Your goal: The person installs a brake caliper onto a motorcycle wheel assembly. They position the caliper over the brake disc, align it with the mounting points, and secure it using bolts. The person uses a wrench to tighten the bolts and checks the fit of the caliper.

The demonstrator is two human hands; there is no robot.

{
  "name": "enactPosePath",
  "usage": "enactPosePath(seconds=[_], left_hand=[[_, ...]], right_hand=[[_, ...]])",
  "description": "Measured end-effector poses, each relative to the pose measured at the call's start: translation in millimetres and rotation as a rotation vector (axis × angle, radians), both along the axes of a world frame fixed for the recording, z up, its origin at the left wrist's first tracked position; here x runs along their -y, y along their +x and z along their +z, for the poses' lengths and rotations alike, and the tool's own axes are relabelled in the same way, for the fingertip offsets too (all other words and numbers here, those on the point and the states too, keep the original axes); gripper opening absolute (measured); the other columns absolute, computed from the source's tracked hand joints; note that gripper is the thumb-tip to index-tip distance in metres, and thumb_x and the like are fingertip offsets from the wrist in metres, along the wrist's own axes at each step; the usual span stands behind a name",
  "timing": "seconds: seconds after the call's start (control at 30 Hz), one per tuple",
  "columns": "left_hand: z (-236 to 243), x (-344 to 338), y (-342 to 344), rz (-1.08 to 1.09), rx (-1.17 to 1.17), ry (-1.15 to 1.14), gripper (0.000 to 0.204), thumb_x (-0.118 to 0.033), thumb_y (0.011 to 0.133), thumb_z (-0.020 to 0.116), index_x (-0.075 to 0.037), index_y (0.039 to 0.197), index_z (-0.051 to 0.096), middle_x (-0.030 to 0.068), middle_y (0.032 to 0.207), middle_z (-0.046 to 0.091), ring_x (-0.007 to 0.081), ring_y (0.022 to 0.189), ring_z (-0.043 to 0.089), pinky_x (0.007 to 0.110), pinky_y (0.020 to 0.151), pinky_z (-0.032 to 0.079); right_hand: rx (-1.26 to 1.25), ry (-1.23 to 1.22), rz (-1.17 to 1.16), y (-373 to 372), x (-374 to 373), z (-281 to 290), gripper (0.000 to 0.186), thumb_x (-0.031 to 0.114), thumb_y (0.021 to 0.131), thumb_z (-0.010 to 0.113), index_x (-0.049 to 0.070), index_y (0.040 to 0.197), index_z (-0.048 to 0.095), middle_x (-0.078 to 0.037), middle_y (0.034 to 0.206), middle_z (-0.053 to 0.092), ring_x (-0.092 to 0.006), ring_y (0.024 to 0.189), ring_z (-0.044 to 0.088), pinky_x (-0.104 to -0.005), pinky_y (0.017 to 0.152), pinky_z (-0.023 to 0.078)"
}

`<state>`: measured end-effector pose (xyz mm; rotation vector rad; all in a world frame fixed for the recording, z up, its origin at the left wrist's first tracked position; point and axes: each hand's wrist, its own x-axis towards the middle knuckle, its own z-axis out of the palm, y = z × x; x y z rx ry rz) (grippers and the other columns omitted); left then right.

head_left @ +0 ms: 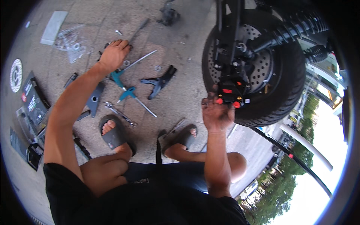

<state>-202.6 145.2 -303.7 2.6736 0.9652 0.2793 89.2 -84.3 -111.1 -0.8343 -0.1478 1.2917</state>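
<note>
My left hand [114, 54] is on the left among tools on the paving, its fingers curled over something dark I cannot make out, beside a long metal tool [139, 29]. Teal T-handled hex keys [128, 94] lie below it, with a combination wrench [120, 112] and a black forked bracket [159, 82] nearby. At the right, my right hand [216, 114], palm up with darkened fingertips, grips the underside of a black brake caliper [228, 90] with red caps. The caliper is beside a perforated disc [259, 71] on a tyred wheel [287, 86].
Plastic bags [71, 47], a white sheet [54, 28], packaging [35, 97], a grey metal plate [93, 99] and a dark part [168, 15] lie on the paving [180, 45]. My sandalled feet [112, 135] stand below. A coil-spring strut [285, 33] crosses the wheel; poles [307, 150] and trees show at right.
</note>
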Motion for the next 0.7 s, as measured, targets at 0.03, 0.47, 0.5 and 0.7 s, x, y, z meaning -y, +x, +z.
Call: enactPosePath(seconds=[0.03, 0.47, 0.5, 0.7], left_hand=[[1.7, -0.5, -2.5, 0.032, -0.017, 0.003, 0.022, -0.013, 0.082, 0.056, -0.007, 0.101, 0.065, 0.0104, 0.107, 0.056, 0.0277, 0.105, 0.055, 0.04, 0.089, 0.046], [-6.2, -46.0, -11.6, 0.428, -0.017, -0.145, 0.037, -0.007, 0.081, 0.055, -0.013, 0.118, 0.061, 0.0108, 0.118, 0.056, 0.0333, 0.11, 0.054, 0.041, 0.091, 0.048], [-9.8, -54.2, -8.3, 0.44, -0.042, -0.158, 0.032, -0.008, 0.083, 0.053, -0.01, 0.114, 0.062, 0.0128, 0.118, 0.056, 0.0349, 0.108, 0.056, 0.041, 0.092, 0.049], [3.2, -63.8, -1.9, 0.522, 0.05, -0.241, 0.027, -0.011, 0.079, 0.061, -0.005, 0.105, 0.062, 0.0173, 0.104, 0.062, 0.0372, 0.094, 0.062, 0.042, 0.084, 0.05]], right_hand=[[-0.011, 0.009, 0.003, 0.3, -0.2, 0.1, 0.065, 0.041, 0.08, 0.07, 0.011, 0.134, 0.048, -0.014, 0.133, 0.052, -0.0244, 0.113, 0.055, -0.0403, 0.093, 0.04], [-0.006, -0.024, -0.024, -0.4, -0.6, 1.2, 0.074, 0.04, 0.074, 0.076, 0.013, 0.136, 0.046, -0.015, 0.134, 0.051, -0.0256, 0.115, 0.054, -0.0424, 0.097, 0.04], [-0.006, -0.039, -0.031, -0.4, -0.7, 1.7, 0.075, 0.04, 0.073, 0.077, 0.013, 0.136, 0.046, -0.014, 0.134, 0.051, -0.0254, 0.114, 0.055, -0.0423, 0.097, 0.04], [0.002, -0.051, -0.045, -1.0, -2.1, 2.6, 0.073, 0.041, 0.074, 0.075, 0.012, 0.134, 0.047, -0.014, 0.132, 0.053, -0.0249, 0.111, 0.056, -0.042, 0.095, 0.041]])
